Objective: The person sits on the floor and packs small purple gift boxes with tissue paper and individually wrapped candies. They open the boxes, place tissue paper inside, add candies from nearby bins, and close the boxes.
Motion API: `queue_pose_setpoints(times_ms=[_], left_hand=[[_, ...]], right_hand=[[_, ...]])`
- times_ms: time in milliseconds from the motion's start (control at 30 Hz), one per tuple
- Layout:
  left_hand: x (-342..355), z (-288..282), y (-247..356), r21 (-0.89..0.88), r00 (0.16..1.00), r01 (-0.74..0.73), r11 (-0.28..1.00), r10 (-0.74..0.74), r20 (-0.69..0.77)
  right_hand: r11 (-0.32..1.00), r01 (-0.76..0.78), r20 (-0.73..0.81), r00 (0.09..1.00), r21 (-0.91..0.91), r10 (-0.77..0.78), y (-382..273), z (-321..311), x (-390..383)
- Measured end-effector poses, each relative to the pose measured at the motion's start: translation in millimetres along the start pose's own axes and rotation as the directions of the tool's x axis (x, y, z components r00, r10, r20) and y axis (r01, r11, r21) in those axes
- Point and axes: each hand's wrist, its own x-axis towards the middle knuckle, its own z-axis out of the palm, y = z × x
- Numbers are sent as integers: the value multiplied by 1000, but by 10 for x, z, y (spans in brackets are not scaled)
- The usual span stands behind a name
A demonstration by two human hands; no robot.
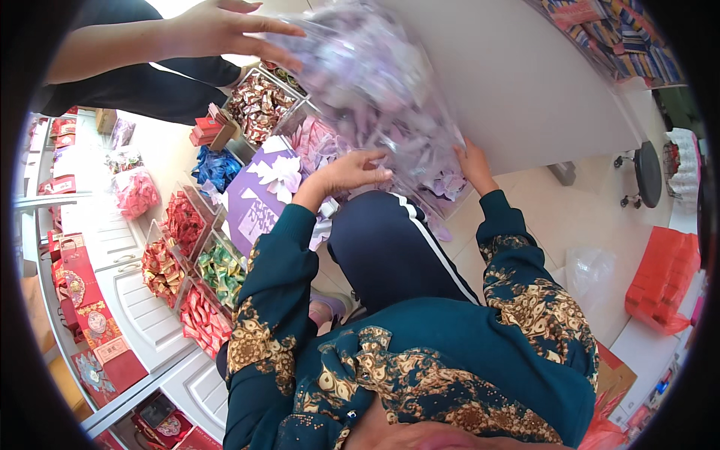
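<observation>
A big clear plastic bag [375,82] full of small purple-wrapped candies is held up in front of me. My left hand [349,171] presses against its lower left side. Lower on the right, my right hand [474,161] grips the bag's underside. Both my arms are in teal sleeves with gold patterns. Another person's hand [225,30] reaches in from the top left and touches the upper left of the bag. Under the bag lies a purple gift box [259,199] with a white bow.
Clear bins of wrapped candies [191,259] in red, gold, green and blue line the white counter [139,300] at left. Red gift bags [86,307] stand beyond. On the tiled floor at right are an orange bag [664,281], a clear bag [589,274] and a black stool [646,172].
</observation>
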Motion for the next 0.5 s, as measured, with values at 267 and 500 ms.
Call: queue_pose_setpoints(times_ms=[267, 500], left_hand=[[86, -467, -197, 329, 650, 105, 938, 186, -737], [137, -1216, -417, 133, 184, 326, 936, 75, -980]], right_hand=[[973, -229, -11, 973, 9, 229, 715, 367, -94], [962, -130, 4, 991, -241, 135, 540, 357, -177]])
